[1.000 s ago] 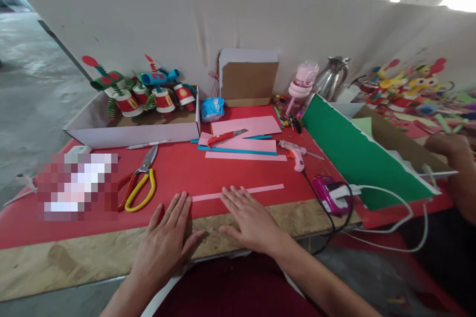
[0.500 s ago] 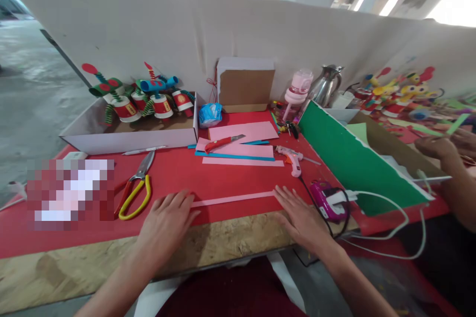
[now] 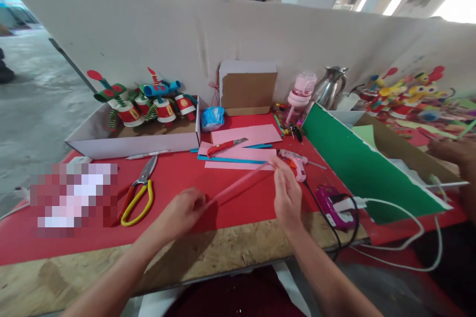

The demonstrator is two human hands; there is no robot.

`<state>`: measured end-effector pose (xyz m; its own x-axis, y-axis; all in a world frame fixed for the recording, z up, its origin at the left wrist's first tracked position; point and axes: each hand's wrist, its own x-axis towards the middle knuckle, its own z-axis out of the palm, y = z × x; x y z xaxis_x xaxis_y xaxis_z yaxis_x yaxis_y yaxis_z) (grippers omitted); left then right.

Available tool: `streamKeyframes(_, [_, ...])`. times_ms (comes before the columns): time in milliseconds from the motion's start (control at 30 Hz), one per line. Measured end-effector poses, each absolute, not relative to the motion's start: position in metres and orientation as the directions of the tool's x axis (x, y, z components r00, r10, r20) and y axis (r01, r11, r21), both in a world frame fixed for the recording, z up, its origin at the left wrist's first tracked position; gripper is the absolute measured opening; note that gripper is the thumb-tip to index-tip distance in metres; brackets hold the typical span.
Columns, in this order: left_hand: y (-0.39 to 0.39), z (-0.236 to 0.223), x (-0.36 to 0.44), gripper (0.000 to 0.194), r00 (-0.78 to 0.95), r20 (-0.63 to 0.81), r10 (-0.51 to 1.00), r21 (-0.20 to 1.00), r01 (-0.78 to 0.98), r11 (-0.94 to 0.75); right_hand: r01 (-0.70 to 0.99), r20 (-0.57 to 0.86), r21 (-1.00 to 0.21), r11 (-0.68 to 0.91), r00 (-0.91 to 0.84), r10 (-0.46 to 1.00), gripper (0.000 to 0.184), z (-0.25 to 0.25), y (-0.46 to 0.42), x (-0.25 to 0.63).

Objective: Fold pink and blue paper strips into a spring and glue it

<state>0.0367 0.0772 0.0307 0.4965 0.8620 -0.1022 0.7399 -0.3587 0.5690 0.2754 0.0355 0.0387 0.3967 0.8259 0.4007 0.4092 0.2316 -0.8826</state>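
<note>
A long thin pink paper strip [image 3: 238, 185] is held up off the red table cover [image 3: 186, 173] between both my hands. My left hand [image 3: 182, 213] pinches its near left end, fingers closed. My right hand [image 3: 286, 193] pinches the far right end, raised above the table. The strip slants upward to the right and looks blurred. Behind it lie pink and blue paper sheets [image 3: 245, 146] with a red utility knife [image 3: 223, 147] on top.
Yellow-handled scissors [image 3: 139, 193] lie left of my hands. A pink glue gun [image 3: 295, 162] and a magenta device [image 3: 332, 200] with cables sit at right. A white box [image 3: 134, 131] of paper-cup crafts stands back left, a green board [image 3: 353, 158] to the right. Another person's hand [image 3: 451, 151] is at far right.
Both hands were flat on the table at the strip's ends. They have since closed on the ends and lifted the strip off the table, the right end higher.
</note>
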Motion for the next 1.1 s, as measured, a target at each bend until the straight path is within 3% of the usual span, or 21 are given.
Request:
streamKeyframes(67, [0.093, 0.039, 0.04, 0.023, 0.402, -0.085, 0.912, 0.749, 0.63, -0.207, 0.133, 0.316, -0.944, 0.302, 0.625, 0.713, 0.037, 0.037, 0.067, 0.261])
streamKeyframes(133, [0.109, 0.045, 0.049, 0.026, 0.332, -0.058, 0.942, 0.939, 0.339, -0.062, -0.108, 0.184, -0.944, 0.312, 0.614, 0.768, 0.034, 0.033, 0.095, 0.247])
streamKeyframes(167, [0.115, 0.046, 0.055, 0.027, 0.313, -0.062, 0.948, 0.98, 0.198, -0.002, -0.199, 0.124, -0.943, 0.265, 0.53, 0.839, 0.035, 0.029, 0.106, 0.239])
streamKeyframes(233, [0.124, 0.045, 0.07, 0.032, 0.326, -0.074, 0.942, 0.997, 0.039, 0.065, -0.283, 0.039, -0.955, 0.088, 0.172, 0.984, 0.038, 0.022, 0.118, 0.226])
streamKeyframes(333, [0.13, 0.034, 0.087, 0.036, 0.366, -0.052, 0.929, 0.996, -0.05, 0.075, -0.268, 0.049, -0.963, 0.022, -0.096, 0.994, 0.038, 0.01, 0.12, 0.214])
streamKeyframes(633, [0.129, 0.013, 0.086, 0.036, 0.456, -0.166, 0.874, 0.986, 0.071, 0.15, -0.076, 0.083, -0.993, 0.086, 0.034, 0.996, 0.028, 0.004, 0.119, 0.23])
streamKeyframes(767, [0.127, 0.014, 0.084, 0.036, 0.515, -0.168, 0.841, 0.983, 0.153, 0.103, -0.011, 0.069, -0.997, 0.071, 0.131, 0.989, 0.03, 0.005, 0.121, 0.232])
streamKeyframes(967, [0.128, 0.02, 0.067, 0.034, 0.645, -0.276, 0.713, 0.946, 0.311, 0.085, -0.175, 0.041, -0.979, 0.1, 0.314, 0.949, 0.024, 0.012, 0.13, 0.256])
streamKeyframes(1100, [0.126, 0.03, 0.055, 0.035, 0.807, -0.423, 0.412, 0.904, 0.405, 0.136, -0.3, -0.001, -0.942, 0.15, 0.45, 0.893, 0.026, 0.016, 0.138, 0.274])
